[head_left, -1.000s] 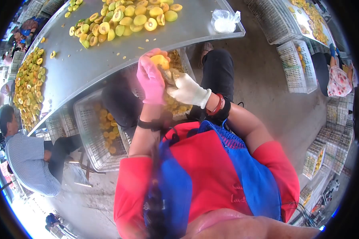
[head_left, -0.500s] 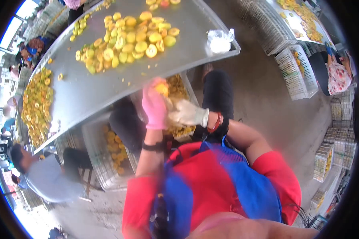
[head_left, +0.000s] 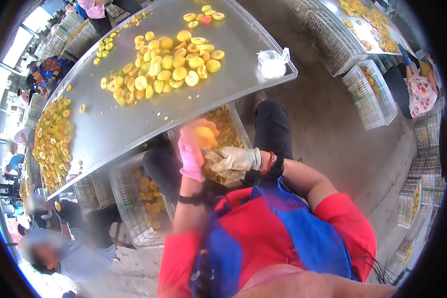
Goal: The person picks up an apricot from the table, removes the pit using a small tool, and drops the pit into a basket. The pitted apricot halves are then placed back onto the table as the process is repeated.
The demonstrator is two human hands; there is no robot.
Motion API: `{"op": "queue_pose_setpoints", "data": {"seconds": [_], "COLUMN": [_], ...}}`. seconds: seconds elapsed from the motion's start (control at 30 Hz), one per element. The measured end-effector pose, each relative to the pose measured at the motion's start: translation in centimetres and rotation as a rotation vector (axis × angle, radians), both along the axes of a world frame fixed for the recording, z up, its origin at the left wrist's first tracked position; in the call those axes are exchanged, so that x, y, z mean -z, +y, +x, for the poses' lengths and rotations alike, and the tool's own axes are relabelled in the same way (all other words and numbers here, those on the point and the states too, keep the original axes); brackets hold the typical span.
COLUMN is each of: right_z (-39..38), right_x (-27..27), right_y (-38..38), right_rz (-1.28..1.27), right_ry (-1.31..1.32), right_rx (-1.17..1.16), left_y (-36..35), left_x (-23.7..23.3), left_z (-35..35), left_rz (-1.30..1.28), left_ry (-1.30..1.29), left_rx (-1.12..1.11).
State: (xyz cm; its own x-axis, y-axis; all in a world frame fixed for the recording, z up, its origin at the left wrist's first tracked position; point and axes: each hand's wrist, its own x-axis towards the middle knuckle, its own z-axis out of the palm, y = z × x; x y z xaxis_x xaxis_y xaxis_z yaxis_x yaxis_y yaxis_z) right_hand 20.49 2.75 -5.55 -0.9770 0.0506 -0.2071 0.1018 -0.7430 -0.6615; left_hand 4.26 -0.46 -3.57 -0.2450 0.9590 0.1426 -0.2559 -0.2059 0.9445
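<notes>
My left hand, in a pink glove, is closed around an orange-yellow peach above a crate by my knees. Just to its right, my right hand wears a soiled cream glove with its fingers curled. Its fingertips are close below the peach; whether they grip a small tool is hidden. Under both hands, the white crate holds many yellow-orange fruit pieces. Cut peach halves lie in a loose pile on the metal table beyond my hands.
A clear plastic bag sits at the table's right corner. More halves are heaped on its left. Another crate of fruit stands left of my legs. A co-worker sits at lower left; stacked crates stand at right.
Both hands sit slightly lower in view, still close together, with the peach in my left hand. The view has shifted a little, and the co-worker at lower left appears lower.
</notes>
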Motion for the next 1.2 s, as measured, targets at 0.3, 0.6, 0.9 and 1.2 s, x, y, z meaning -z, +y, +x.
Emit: {"op": "queue_pose_setpoints", "data": {"seconds": [0.3,0.6,0.9,1.2], "right_z": [1.2,0.5,2.0,1.7], "right_x": [5.3,7.0,8.5,11.2], "right_y": [-2.5,-3.1,-2.0,-1.0], "right_rz": [1.23,1.441,1.341,1.312], "right_ry": [-0.312,-0.482,-0.571,-0.661], "right_rx": [0.204,0.302,0.252,0.328], "left_y": [-7.8,-0.3,23.9,24.7], "left_x": [0.8,0.6,5.1,8.0], "left_z": [-17.6,-17.6,-12.6,-15.3], "left_rz": [-0.397,-0.567,-0.33,-0.709], "left_ry": [1.008,1.103,1.592,1.134], "left_rx": [-0.958,-0.733,-0.083,0.148]}}
